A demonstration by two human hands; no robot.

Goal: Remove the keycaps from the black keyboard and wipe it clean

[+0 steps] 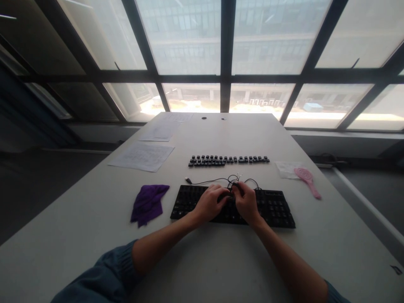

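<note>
A black keyboard (273, 210) lies across the table in front of me, its keys partly covered by my hands. My left hand (212, 202) rests over its middle, fingers bent and thumb close to the index finger; whatever may be between them is hidden. Close beside it, my right hand (246, 201) pinches a small black piece (235, 184) that looks like a keycap. Thin pale wire ends (240, 176) stick up just behind the right fingers. The keyboard's black cable (208, 182) loops behind the hands and ends in a USB plug (188, 180) at the left.
Loose black keycaps (229, 160) stand in rows beyond the keyboard. To the left lie a crumpled purple cloth (148, 204) and paper sheets (142, 155). A pink hairbrush (307, 180) overlaps a clear plastic bag (285, 169) at the right. Windows rise behind the white table (94, 214).
</note>
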